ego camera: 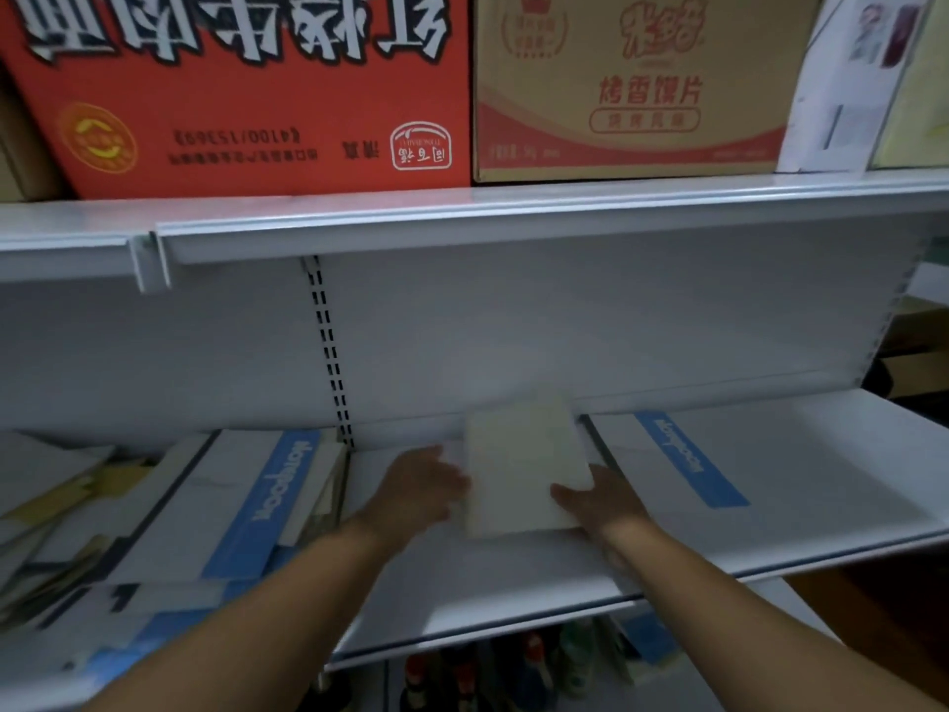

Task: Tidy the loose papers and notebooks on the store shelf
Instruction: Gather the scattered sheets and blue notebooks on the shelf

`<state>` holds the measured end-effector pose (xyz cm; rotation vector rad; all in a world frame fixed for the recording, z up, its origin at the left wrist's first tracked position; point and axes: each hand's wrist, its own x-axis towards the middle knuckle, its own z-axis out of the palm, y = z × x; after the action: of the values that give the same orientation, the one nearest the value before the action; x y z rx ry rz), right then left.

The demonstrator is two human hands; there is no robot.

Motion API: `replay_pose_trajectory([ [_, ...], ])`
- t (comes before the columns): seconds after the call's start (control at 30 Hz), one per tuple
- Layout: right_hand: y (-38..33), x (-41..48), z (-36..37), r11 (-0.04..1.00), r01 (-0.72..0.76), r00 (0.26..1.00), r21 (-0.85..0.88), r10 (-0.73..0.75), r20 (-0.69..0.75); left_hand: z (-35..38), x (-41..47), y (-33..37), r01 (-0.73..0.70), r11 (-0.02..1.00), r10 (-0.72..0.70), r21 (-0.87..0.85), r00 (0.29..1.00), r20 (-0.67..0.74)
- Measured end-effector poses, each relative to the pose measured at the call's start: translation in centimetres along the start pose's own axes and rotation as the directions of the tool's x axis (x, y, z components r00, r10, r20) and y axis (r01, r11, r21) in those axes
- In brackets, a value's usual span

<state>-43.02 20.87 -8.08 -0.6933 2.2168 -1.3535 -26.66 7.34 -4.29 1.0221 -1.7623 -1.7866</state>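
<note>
A pale cream stack of papers (524, 465) sits in the middle of the white shelf (513, 588), between both of my hands. My left hand (418, 488) grips its left edge. On the other side, my right hand (598, 498) holds the lower right edge with the thumb on top. To the right lies a white notebook with a blue stripe (719, 454), flat on the shelf. On the left shelf section a messy pile of similar blue-striped notebooks (241, 506) and loose yellowish papers (67, 501) overlaps at odd angles.
A slotted upright (328, 352) divides the white back panel. On the shelf above stand a red carton (246, 95) and a brown carton (631, 89). Bottles (488, 670) stand on the level below. Bare shelf surface lies in front of the paper stack.
</note>
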Motion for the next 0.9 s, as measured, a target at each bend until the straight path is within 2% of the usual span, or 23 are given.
replay_pose_trajectory([
  [0.07, 0.9, 0.8, 0.5, 0.989, -0.030, 0.999, -0.147, 0.032, 0.008, -0.3, -0.3, -0.9, -0.034, 0.993, 0.032, 0.112, 0.999, 0.015],
  [0.1, 0.9, 0.9, 0.7, 0.964, -0.016, 0.999, -0.264, 0.024, 0.026, -1.0, -0.4, -0.6, -0.101, 0.965, 0.108, 0.242, 0.994, -0.017],
  [0.17, 0.0, 1.0, 0.7, 0.818, 0.040, 0.998, -0.574, -0.007, 0.060, -3.3, -0.4, 0.3, -0.206, 0.820, 0.285, 0.534, 0.956, -0.069],
  [0.23, -1.3, 1.0, 1.2, 0.649, 0.085, 0.996, -0.756, -0.082, 0.042, -7.1, -0.8, 1.0, -0.166, 0.663, 0.364, 0.730, 0.924, -0.120],
  [0.27, -1.9, 0.9, 1.7, 0.610, 0.110, 0.990, -0.785, -0.136, 0.033, -9.3, -0.9, 1.0, -0.088, 0.606, 0.344, 0.791, 0.925, -0.161],
  [0.3, -2.6, 0.7, 2.5, 0.618, 0.150, 0.981, -0.772, -0.193, 0.037, -11.7, -1.2, 1.0, 0.022, 0.553, 0.300, 0.833, 0.927, -0.224],
  [0.37, -4.2, -0.3, 5.1, 0.681, 0.281, 0.956, -0.677, -0.262, 0.133, -16.4, -2.0, 0.3, 0.266, 0.428, 0.193, 0.863, 0.907, -0.375],
  [0.43, -6.1, -1.8, 8.6, 0.774, 0.391, 0.916, -0.497, -0.275, 0.293, -19.6, -3.2, -0.7, 0.407, 0.353, 0.129, 0.842, 0.871, -0.475],
  [0.53, -8.7, -4.9, 14.0, 0.936, 0.309, 0.871, -0.167, -0.208, 0.445, -21.1, -4.5, -1.6, 0.433, 0.409, 0.080, 0.803, 0.860, -0.505],
  [0.6, -9.1, -6.1, 17.1, 0.971, 0.222, 0.870, -0.088, -0.156, 0.468, -20.6, -5.1, -1.5, 0.410, 0.508, 0.062, 0.758, 0.860, -0.507],
  [0.7, -8.9, -6.7, 19.5, 0.997, 0.074, 0.873, 0.024, -0.077, 0.483, -18.9, -5.4, -0.7, 0.321, 0.681, 0.006, 0.658, 0.896, -0.443],
  [0.77, -8.8, -6.2, 18.9, 0.998, 0.041, 0.895, 0.045, -0.057, 0.443, -17.5, -5.1, -0.2, 0.228, 0.803, 0.024, 0.551, 0.911, -0.412],
  [0.83, -8.5, -4.9, 16.6, 0.998, 0.038, 0.931, 0.055, -0.055, 0.362, -16.0, -4.3, 0.1, 0.142, 0.872, 0.046, 0.468, 0.929, -0.368],
  [0.9, -7.8, -3.3, 13.1, 0.998, 0.018, 0.958, 0.064, -0.036, 0.283, -13.7, -3.0, 0.2, 0.061, 0.953, 0.034, 0.298, 0.952, -0.303],
])
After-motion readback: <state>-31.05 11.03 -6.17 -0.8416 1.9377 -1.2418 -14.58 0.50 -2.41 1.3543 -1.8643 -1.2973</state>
